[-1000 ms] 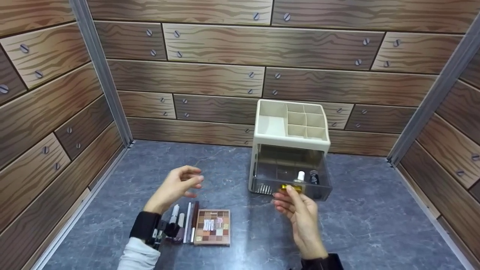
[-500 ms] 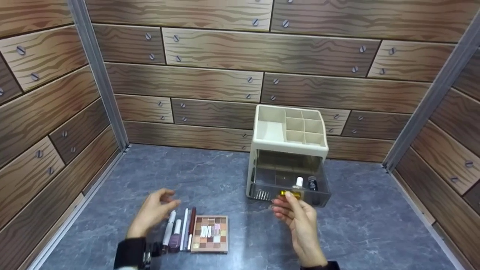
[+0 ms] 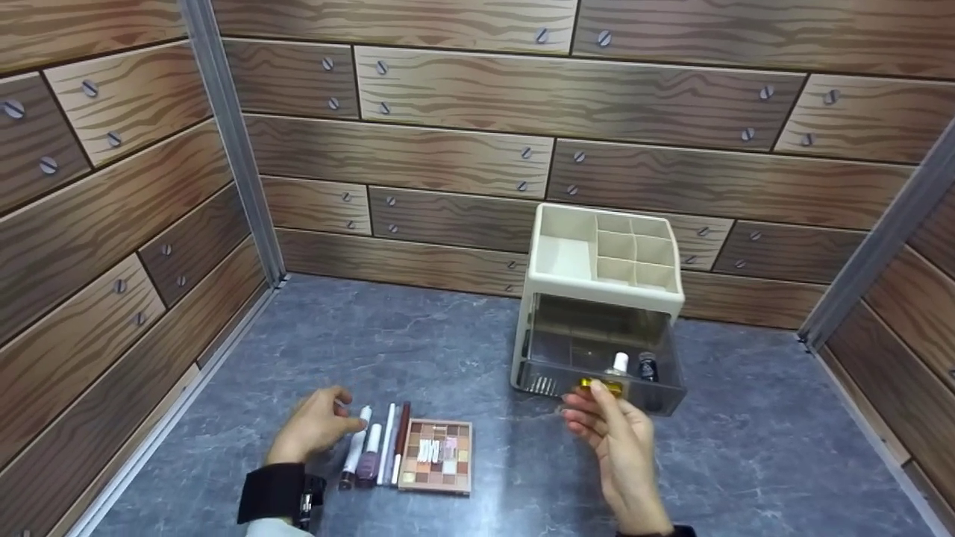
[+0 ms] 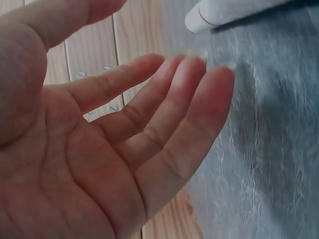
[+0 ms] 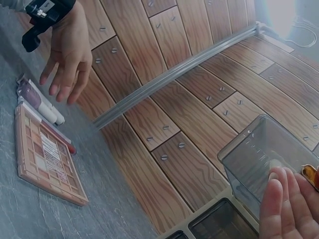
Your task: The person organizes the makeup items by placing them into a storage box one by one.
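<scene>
A cream organizer (image 3: 567, 257) stands by the back wall, its clear grey drawer (image 3: 664, 395) pulled out. Inside the drawer stand a white-capped bottle (image 3: 618, 364) and a black-capped bottle (image 3: 647, 367). My right hand (image 3: 593, 395) pinches the drawer's gold handle (image 3: 603, 386), whose edge also shows in the right wrist view as the gold handle (image 5: 311, 175). My left hand (image 3: 339, 418) hovers with fingers loosely straight, holding nothing, just over a white tube (image 3: 357, 440). The left wrist view shows the bare palm (image 4: 99, 149) and the white tube's tip (image 4: 219, 12).
A row of cosmetics lies on the grey tabletop (image 3: 418, 350): a purple bottle (image 3: 369, 459), a white pencil (image 3: 388, 444), a brown pencil (image 3: 401, 440) and an eyeshadow palette (image 3: 436, 455). Wood-pattern walls close in the left, back and right.
My left hand has come down from mid-air to the white tube at the left end of the row. My right hand has stayed on the drawer handle.
</scene>
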A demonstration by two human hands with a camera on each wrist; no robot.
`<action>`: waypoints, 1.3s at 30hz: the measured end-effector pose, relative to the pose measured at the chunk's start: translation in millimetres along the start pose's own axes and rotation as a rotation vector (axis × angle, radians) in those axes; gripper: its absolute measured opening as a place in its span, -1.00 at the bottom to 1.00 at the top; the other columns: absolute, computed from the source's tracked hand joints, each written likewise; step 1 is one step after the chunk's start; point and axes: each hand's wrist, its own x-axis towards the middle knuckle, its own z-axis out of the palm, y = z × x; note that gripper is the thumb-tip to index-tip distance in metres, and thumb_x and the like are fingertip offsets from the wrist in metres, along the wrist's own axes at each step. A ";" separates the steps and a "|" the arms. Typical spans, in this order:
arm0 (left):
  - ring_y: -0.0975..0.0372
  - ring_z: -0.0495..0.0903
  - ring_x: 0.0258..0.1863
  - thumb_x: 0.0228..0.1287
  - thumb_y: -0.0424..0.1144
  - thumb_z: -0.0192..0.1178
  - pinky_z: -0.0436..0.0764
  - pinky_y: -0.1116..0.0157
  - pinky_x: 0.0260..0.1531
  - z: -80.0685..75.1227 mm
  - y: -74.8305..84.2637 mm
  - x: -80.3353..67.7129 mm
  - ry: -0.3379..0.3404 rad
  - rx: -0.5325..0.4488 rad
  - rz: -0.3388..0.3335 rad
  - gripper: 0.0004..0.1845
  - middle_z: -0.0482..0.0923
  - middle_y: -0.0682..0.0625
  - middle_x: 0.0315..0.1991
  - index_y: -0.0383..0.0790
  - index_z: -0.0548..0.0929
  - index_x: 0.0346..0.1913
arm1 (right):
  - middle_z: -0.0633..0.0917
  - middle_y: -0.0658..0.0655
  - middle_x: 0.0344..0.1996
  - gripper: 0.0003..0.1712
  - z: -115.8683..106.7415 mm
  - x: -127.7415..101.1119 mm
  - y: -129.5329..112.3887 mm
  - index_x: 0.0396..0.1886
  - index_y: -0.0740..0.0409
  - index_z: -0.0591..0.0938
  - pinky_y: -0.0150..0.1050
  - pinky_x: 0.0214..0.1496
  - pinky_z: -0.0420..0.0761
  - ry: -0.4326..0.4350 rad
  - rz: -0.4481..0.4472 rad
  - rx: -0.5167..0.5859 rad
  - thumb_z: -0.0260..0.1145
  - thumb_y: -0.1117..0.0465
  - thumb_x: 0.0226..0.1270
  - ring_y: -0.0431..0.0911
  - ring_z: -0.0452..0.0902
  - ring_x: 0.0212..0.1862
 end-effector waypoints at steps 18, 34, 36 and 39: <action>0.17 0.47 -0.50 -0.12 -0.39 0.41 0.50 0.30 -0.56 21.8 -13.8 2.0 -0.063 -0.092 -0.015 -0.75 0.48 -0.04 -0.49 -0.32 0.54 -0.38 | 0.75 0.17 -0.44 -0.72 -0.7 -0.8 0.8 -0.30 0.29 0.67 -0.29 -0.35 0.69 -0.013 -0.004 -0.029 0.21 0.14 0.40 -0.10 0.68 -0.45; 0.14 0.58 -0.48 0.03 -0.45 0.22 0.66 0.20 -0.54 13.3 -16.2 9.1 -0.119 -0.248 -0.069 -0.81 0.53 -0.12 -0.38 -0.41 0.54 -0.25 | 0.75 0.18 -0.44 -0.74 0.1 -1.9 -1.7 -0.28 0.27 0.67 -0.29 -0.35 0.69 0.005 -0.014 0.003 0.21 0.15 0.40 -0.09 0.68 -0.45; 0.14 0.58 -0.47 0.02 -0.45 0.21 0.66 0.20 -0.52 11.5 -15.5 8.7 -0.089 -0.254 -0.081 -0.82 0.54 -0.12 -0.37 -0.40 0.54 -0.26 | 0.75 0.18 -0.44 -0.75 0.4 -1.7 -1.6 -0.29 0.27 0.67 -0.29 -0.35 0.69 0.006 -0.016 0.006 0.21 0.15 0.39 -0.09 0.68 -0.45; 0.14 0.58 -0.46 0.01 -0.46 0.21 0.67 0.19 -0.50 9.1 -14.1 5.8 -0.055 -0.277 -0.090 -0.80 0.54 -0.14 -0.35 -0.40 0.54 -0.24 | 0.75 0.18 -0.43 -0.75 0.0 -2.0 -1.3 -0.29 0.26 0.67 -0.28 -0.35 0.69 -0.003 -0.012 -0.003 0.20 0.15 0.40 -0.09 0.68 -0.45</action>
